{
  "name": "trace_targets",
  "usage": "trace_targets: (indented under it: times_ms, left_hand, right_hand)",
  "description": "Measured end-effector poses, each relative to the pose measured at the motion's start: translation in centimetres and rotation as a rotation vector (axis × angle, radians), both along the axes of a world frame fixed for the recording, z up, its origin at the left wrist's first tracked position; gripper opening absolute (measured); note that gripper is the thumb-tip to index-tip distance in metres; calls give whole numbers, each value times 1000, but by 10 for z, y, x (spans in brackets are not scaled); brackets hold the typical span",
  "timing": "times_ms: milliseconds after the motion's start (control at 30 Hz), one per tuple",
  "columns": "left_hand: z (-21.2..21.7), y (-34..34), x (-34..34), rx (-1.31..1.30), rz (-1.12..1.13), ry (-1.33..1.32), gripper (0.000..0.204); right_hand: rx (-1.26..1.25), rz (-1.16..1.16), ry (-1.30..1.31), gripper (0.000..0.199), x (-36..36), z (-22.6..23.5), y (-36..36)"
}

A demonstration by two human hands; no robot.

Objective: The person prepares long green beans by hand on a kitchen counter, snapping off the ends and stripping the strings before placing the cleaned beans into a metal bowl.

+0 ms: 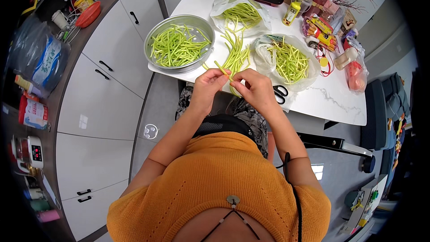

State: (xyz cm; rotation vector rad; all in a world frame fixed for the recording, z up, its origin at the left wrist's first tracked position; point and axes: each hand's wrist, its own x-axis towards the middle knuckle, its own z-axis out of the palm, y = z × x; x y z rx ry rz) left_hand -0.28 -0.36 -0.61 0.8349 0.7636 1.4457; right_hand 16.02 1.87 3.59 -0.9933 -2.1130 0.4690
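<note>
Here the left hand [207,82] and the right hand [253,85] meet just off the near edge of the white tabletop [331,101], both pinching one long green bean [222,68] between thumb and fingertips. The bean slants up to the left, its free tip standing clear above the left hand, while the rest of it is hidden inside the two grips. Judging by that two-handed pinch, the step in hand is breaking or trimming this single bean, and the break does not look made yet.

A loose pile of untrimmed beans [236,54] lies on the tabletop just beyond the hands. To its left, at the near left corner, a round metal basin [154,37] holds cut green bean lengths. On the right an open clear plastic bag [309,60] holds more short pieces, and a second bag of beans [244,14] lies further back. Black-handled scissors [280,93] rest at the near edge, just beside the right hand.

The next move seems to call for a short, firm bend between the fingers, close to where they meet, so the bean breaks cleanly, and then a reach forward to drop the piece with the other cut lengths.
</note>
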Motion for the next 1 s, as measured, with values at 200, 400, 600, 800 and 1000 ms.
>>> trace_targets:
  times_ms: [200,400,600,800,1000]
  left_hand:
    - [16,-2,-1,220,281,402,23]
    - [20,2,-14,707,535,1256,19]
    - [11,-7,-2,516,354,1116,13]
    - [15,-11,5,268,145,801,14]
    - [13,-10,3,270,118,752,15]
  right_hand:
    - [76,12,-63,9,3,0,3]
    - [130,11,-81,7,6,2,2]
    - [-33,-3,161,9,7,3,2]
    - [-458,106,445,7,10,-5,3]
    - [-728,313,604,20,11,5,5]
